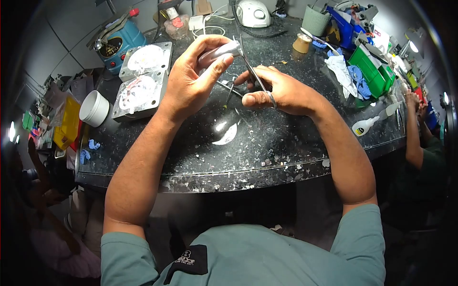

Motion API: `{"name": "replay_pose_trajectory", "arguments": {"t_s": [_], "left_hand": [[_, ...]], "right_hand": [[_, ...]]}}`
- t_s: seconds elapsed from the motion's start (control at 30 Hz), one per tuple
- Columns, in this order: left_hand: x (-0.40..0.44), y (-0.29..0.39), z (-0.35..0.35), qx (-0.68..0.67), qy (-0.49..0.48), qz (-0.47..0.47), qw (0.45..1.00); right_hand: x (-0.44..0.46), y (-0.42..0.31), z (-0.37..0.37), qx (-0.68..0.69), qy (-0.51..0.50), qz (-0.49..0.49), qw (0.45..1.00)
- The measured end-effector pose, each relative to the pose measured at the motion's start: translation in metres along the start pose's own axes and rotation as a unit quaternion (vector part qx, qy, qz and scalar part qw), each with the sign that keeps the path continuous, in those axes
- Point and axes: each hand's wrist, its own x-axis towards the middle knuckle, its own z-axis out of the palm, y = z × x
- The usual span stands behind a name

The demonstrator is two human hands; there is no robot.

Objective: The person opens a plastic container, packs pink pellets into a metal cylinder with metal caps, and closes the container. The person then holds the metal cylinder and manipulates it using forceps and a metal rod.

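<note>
My left hand (202, 78) is wrapped round a shiny silvery-grey cylindrical object (222, 53), raised over the dark, speckled workbench (267, 162). In my right hand (274, 90) is a pair of metal scissors (255, 72), with a finger loop near the thumb. The upper end of the scissors reaches the right end of the silvery object; whether the two touch, I cannot tell. Some of my right fingers are hidden behind the hand and the tool. Below and between the hands, a thin dark tool (230, 90) shows in part.
Left of my left hand are an opened two-part metal mould (138, 95), a white tub (94, 108) and a blue machine (121, 43). A white device (253, 13) stands behind. Rightward are a green bin (374, 71), a glue bottle (365, 126) and another person's arm (413, 133).
</note>
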Motion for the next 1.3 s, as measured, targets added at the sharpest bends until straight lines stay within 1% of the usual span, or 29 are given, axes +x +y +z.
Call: {"name": "replay_pose_trajectory", "arguments": {"t_s": [0.1, 0.17, 0.27, 0.37, 0.57, 0.67, 0.77, 0.87, 1.0, 1.1, 1.2, 1.3], "left_hand": [[0.001, -0.001, 0.000, 0.007, -0.006, -0.002, 1.000], [0.001, -0.001, 0.001, 0.009, 0.010, 0.003, 1.000], [0.001, 0.002, 0.002, -0.003, 0.022, -0.011, 1.000], [0.002, 0.004, 0.000, -0.023, 0.028, -0.030, 0.999], [0.002, 0.004, -0.002, -0.040, 0.036, -0.033, 0.998], [0.002, 0.004, -0.001, -0.044, 0.039, -0.032, 0.998], [0.002, 0.005, -0.001, -0.046, 0.042, -0.035, 0.997], [0.002, 0.005, -0.002, -0.055, 0.048, -0.033, 0.997], [0.002, 0.006, -0.006, -0.039, 0.048, -0.052, 0.997], [0.003, 0.005, -0.007, -0.048, 0.055, -0.044, 0.996], [0.003, 0.004, -0.012, -0.028, 0.053, -0.056, 0.997], [0.003, 0.000, -0.011, -0.021, 0.053, -0.042, 0.997]], "right_hand": [[-0.001, 0.000, -0.002, 0.005, 0.001, 0.008, 1.000], [-0.002, -0.001, -0.002, 0.004, 0.007, 0.017, 1.000], [-0.002, -0.003, -0.004, -0.047, 0.023, 0.023, 0.998], [-0.002, -0.004, -0.003, -0.072, 0.068, 0.002, 0.995], [-0.003, -0.010, -0.006, -0.069, 0.076, -0.001, 0.995], [-0.002, -0.008, -0.006, -0.100, 0.083, 0.000, 0.991], [-0.003, -0.012, -0.007, -0.083, 0.072, 0.030, 0.993], [-0.001, -0.002, -0.002, -0.071, 0.124, -0.024, 0.989], [-0.003, -0.005, -0.004, -0.063, 0.131, -0.015, 0.989], [-0.002, -0.005, -0.005, -0.068, 0.130, -0.009, 0.989], [-0.003, -0.008, -0.005, -0.066, 0.127, 0.002, 0.990], [-0.004, -0.014, -0.006, -0.078, 0.114, 0.007, 0.990]]}}
